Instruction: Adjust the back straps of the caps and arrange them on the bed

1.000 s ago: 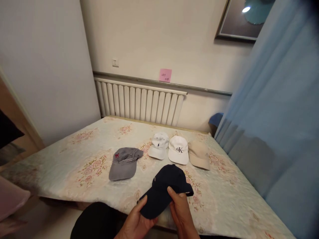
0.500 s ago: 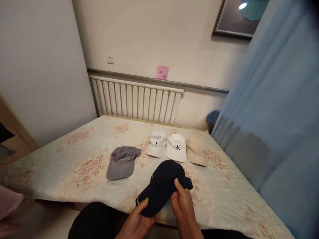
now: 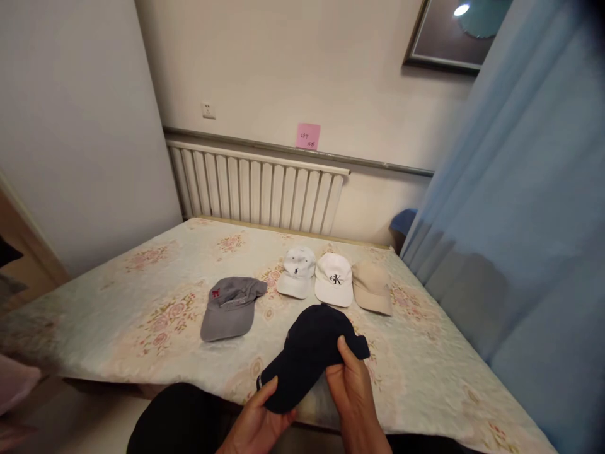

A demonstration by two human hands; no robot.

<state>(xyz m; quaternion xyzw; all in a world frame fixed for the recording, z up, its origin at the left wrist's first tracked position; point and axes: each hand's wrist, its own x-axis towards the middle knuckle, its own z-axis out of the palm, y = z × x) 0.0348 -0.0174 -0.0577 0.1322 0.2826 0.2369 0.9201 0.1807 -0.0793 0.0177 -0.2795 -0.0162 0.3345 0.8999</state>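
Head view: a dark cap [image 3: 309, 353] is held by two bare hands above the person's side of a flower-patterned bed [image 3: 118, 315]. The lettered white cap [image 3: 333, 287], marked in black on its front panel, serves as landmark. The dark cap is on the person's side of this landmark, with the top of its crown just before the landmark's brim. Its long axis runs obliquely: the brim points back toward the person and to the left of the landmark, while the rear band lies farther forward, to the landmark's right. The left hand [image 3: 258, 416] grips the brim, thumb above and fingers beneath (partly hidden). The right hand [image 3: 352, 384] grips the side of the crown toward the rear band, thumb on the cloth, and is the nearer of the two to the landmark. Whether the underside of the dark cap touches the bed is not clear. Immediately left of the landmark lies a white cap with a small emblem [image 3: 297, 277]; immediately right of it lies a beige cap [image 3: 372, 287]. A grey cap [image 3: 230, 312] with a red mark lies farther left, apart from the landmark. A radiator [image 3: 255, 183] stands beyond the landmark, against the wall [image 3: 283, 63].
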